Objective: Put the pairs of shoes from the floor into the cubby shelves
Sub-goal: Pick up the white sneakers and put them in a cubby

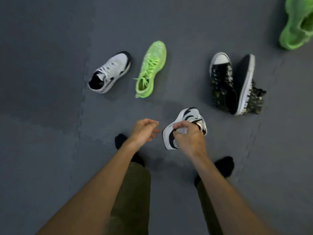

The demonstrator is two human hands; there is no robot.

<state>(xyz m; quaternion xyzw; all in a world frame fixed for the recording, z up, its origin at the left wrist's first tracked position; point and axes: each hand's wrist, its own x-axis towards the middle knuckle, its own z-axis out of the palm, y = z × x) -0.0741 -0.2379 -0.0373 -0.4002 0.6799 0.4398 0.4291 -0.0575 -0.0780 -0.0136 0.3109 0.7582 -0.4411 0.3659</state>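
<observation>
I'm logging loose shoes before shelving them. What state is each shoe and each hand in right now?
Held white sneaker: tilted, gripped by the right hand.
Other white sneaker: upright on the floor.
Green sneaker: upright on the floor.
Second green sneaker: cut off by the frame edge.
Upright high-top: standing on its sole.
Tipped high-top: on its side, sole showing.
Left hand: empty, fingers loosely curled.
Right hand: gripping the sneaker.

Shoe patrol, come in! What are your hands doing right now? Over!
Right hand grips a white-and-black sneaker. Left hand empty, loosely curled. Matching sneaker on floor beside green shoe. Shelves not in view.
</observation>
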